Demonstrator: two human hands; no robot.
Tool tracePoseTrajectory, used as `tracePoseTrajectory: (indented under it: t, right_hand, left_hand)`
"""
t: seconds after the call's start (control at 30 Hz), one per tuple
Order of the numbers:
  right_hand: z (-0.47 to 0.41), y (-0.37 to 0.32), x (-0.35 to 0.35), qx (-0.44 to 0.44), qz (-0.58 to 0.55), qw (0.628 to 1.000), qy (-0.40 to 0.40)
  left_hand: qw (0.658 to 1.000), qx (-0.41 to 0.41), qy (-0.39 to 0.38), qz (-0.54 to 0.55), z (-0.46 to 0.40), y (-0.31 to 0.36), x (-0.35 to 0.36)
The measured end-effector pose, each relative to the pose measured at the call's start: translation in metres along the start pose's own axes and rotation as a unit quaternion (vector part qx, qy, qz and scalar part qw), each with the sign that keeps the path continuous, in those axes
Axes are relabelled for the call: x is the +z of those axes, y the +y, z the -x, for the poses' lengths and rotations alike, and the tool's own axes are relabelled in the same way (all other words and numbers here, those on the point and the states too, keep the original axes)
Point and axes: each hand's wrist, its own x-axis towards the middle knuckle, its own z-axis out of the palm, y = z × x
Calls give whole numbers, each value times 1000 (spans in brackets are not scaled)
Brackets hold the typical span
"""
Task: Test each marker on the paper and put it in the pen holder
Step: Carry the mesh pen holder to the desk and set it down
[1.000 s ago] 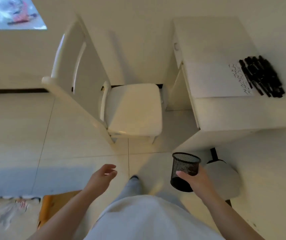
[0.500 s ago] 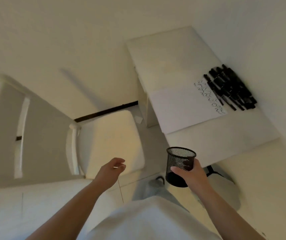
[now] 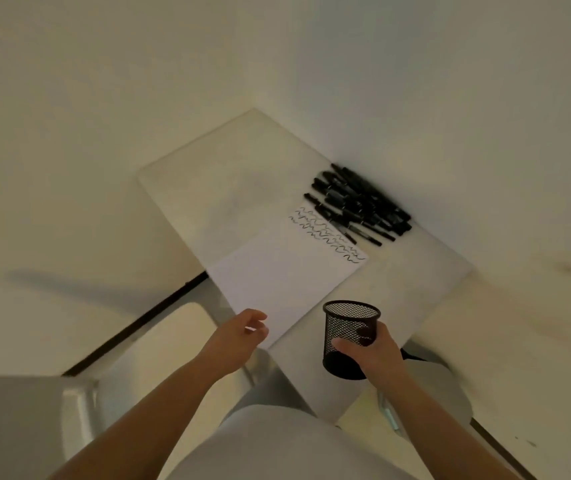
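My right hand point(image 3: 377, 353) grips the black mesh pen holder point(image 3: 349, 337), fingers curled round its side and my thumb pressed against the mesh wall facing me. The holder is upright and nothing shows inside it, and I hold it just above the near edge of the white desk point(image 3: 228, 168); I cannot tell whether its base touches the desktop.

My left hand point(image 3: 239, 337) holds nothing. Its fingers hang loosely curled, apart from each other, just at the near corner of the sheet of paper point(image 3: 277, 282); whether the fingertips touch the paper I cannot tell.

The paper lies flat on the desk, running from near my left hand toward the far right. Its far end carries rows of black wavy test lines point(image 3: 325, 235); the rest of the sheet is blank. Right beside those lines, against the wall point(image 3: 415, 81), sits a pile of black markers point(image 3: 360, 204), lying roughly side by side and overlapping, with one marker's tip reaching onto the paper's edge. The pile is well apart from the holder.

To my left, below the desk, is the pale seat of a chair point(image 3: 173, 348), blurred. My pale top point(image 3: 277, 448) fills the bottom of the view.
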Motion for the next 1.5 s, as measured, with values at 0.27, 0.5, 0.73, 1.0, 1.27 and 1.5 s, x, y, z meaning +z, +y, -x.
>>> tracePoseTrajectory:
  t: [0.27, 0.5, 0.73, 1.0, 1.27, 1.5]
  right_hand:
    - [-19, -4, -9, 29, -63, 994, 81]
    - [-47, -12, 7, 47, -109, 959, 256]
    - [-82, -32, 36, 80, -166, 889, 418]
    - [-116, -33, 47, 51, -174, 852, 491]
    - [-140, -22, 45, 1, -148, 841, 521]
    - [-148, -5, 50, -80, -107, 820, 556]
  left_hand:
    - [903, 109, -161, -383, -98, 48, -12]
    - [743, 367, -162, -535, -194, 71, 4]
    - [613, 514, -224, -556, -257, 63, 21]
    - [614, 553, -215, -520, -268, 49, 23]
    - [617, 575, -194, -501, -269, 46, 25]
    - [629, 612, -156, -452, -276, 35, 32]
